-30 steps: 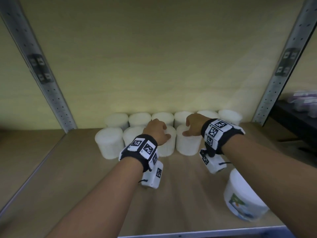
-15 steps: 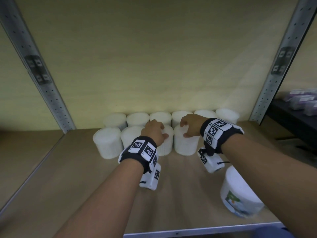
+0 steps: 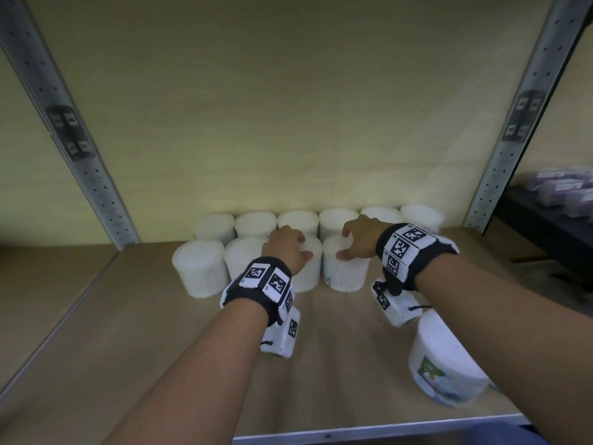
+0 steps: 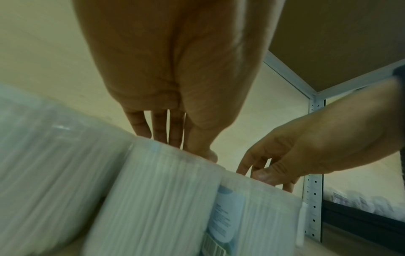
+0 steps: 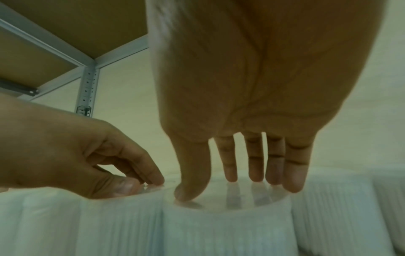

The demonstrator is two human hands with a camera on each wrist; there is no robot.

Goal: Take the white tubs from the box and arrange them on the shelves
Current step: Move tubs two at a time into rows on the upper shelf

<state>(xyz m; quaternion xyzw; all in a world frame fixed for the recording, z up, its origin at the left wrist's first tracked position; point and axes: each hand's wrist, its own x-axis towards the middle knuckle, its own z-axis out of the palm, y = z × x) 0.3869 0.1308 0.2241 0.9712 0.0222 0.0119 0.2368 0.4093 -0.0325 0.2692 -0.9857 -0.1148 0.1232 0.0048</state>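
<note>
Two rows of white ribbed tubs (image 3: 256, 223) stand at the back of the wooden shelf (image 3: 128, 316). My left hand (image 3: 298, 244) rests its fingertips on the lid of one front-row tub (image 3: 309, 271). In the left wrist view, this hand (image 4: 175, 135) touches the tub's (image 4: 157, 199) top edge. My right hand (image 3: 349, 242) lies on the lid of the neighbouring tub (image 3: 345, 274). In the right wrist view, its fingers (image 5: 254, 166) are nearly straight with the thumb at the near rim of that tub (image 5: 228, 225). Neither hand wraps a tub's side.
A lone tub with a printed label (image 3: 442, 358) stands near the shelf's front right edge, under my right forearm. Perforated metal posts rise at the left (image 3: 80, 149) and right (image 3: 519, 123). A dark shelf with packets (image 3: 561, 187) lies beyond the right post.
Both hands stay on the lids of the same two front-row tubs. The right thumb has spread toward the near rim, and the view has shifted slightly.
</note>
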